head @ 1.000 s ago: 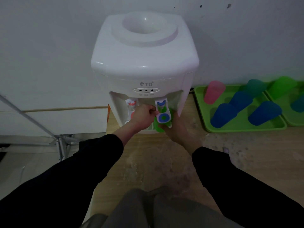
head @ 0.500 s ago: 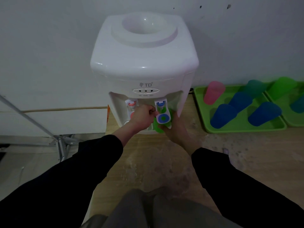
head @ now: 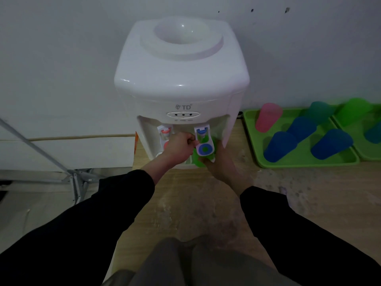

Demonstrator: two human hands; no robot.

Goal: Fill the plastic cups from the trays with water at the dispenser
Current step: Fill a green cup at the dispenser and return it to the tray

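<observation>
Left grip (head: 181,145) curled on blue tap lever (head: 205,144); right grip (head: 221,166) round green cup (head: 198,161), snug within dispenser (head: 181,79) recess.

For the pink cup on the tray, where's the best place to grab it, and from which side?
Probably grip the pink cup round its side wall, coming from its left: it stands in the tray corner, blue cups only on its right.

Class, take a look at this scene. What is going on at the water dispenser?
A person stands at a white water dispenser on a wooden table. The right hand holds a green cup under the blue tap, and the left hand grips that tap. Whether water is running cannot be seen. A pink cup and blue cups wait on the green tray nearby.
</observation>
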